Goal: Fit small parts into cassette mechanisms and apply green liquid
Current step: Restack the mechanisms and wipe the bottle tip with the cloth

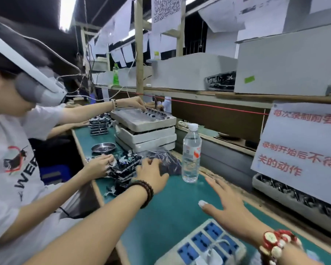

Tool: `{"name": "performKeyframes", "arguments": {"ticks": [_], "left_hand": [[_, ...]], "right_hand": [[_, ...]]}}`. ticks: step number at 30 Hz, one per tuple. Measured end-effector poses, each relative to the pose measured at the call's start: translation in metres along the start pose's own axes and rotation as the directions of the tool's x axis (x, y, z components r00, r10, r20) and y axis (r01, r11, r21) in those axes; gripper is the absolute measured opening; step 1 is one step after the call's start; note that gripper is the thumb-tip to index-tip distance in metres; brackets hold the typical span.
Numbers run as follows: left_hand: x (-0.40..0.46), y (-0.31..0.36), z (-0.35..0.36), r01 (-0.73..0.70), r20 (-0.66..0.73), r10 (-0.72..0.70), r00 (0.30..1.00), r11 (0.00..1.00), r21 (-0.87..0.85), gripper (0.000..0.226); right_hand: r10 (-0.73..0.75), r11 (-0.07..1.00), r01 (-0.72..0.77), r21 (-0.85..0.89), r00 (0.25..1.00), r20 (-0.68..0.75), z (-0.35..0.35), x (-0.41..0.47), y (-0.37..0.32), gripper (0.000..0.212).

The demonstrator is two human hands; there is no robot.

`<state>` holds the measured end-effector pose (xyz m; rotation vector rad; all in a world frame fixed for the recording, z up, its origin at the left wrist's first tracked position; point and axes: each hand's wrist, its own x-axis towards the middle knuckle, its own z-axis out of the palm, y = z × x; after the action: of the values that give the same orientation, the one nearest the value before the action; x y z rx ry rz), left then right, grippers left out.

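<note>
While the left hand [151, 170] reaches forward with relaxed fingers onto the dark plastic bag [168, 163] beside the pile of cassette mechanisms [125, 167], the right hand [227, 199] hovers flat and spread over the green bench mat [172, 207], holding nothing. Whether the left fingertips pinch any part cannot be told; they lie against the bag and are partly hidden.

The step in hand appears to be fetching parts or a mechanism from the pile. To do it well, draw one mechanism clear of the heap before lifting, so that neighbouring units do not snag. Keep the wrist low and avoid the clear water bottle [191, 153], which stands upright just beside the bag and could tip. Bring the right hand in to steady the unit once it is free.

Containers: the round metal dish [103, 147] holds small dark parts. The stacked grey foam trays [145, 131] carry mechanisms in the top tier, where a neighbouring worker's hand [136, 103] works. A grey tray [294, 197] at the right edge, under a printed sign [302, 146], holds dark metal pieces. The bottle is nearly full of clear liquid. A green bottle [115, 74] stands on the far shelf; no green-liquid applicator is seen within reach. A white power strip [204, 245] with blue sockets lies nearest the camera.
</note>
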<state>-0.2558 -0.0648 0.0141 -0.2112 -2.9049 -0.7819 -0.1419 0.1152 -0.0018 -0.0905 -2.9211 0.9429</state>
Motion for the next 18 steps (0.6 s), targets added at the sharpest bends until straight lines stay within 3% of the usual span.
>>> {"name": "performKeyframes", "arguments": {"ticks": [3, 7, 10, 18], "left_hand": [[0.021, -0.033, -0.001, 0.127, -0.048, -0.124, 0.991, 0.988, 0.089, 0.052], [0.048, -0.06, -0.004, 0.202, -0.085, -0.189, 0.978, 0.961, 0.191, 0.071], [0.069, -0.069, -0.008, 0.229, -0.053, -0.223, 0.973, 0.954, 0.195, 0.088], [0.115, -0.081, -0.013, 0.225, 0.096, -0.271, 0.958, 0.914, 0.338, 0.103]], "right_hand": [[-0.003, 1.0, 0.003, 0.021, 1.0, 0.009, 0.007, 0.008, -0.003, 0.067], [0.007, 0.995, -0.007, 0.098, 1.0, 0.006, 0.013, 0.016, -0.001, 0.061], [0.019, 0.989, -0.018, 0.144, 1.0, -0.005, 0.016, 0.026, -0.002, 0.056], [-0.094, 0.986, 0.095, 0.139, 0.995, -0.012, 0.031, 0.07, -0.026, 0.054]]}}
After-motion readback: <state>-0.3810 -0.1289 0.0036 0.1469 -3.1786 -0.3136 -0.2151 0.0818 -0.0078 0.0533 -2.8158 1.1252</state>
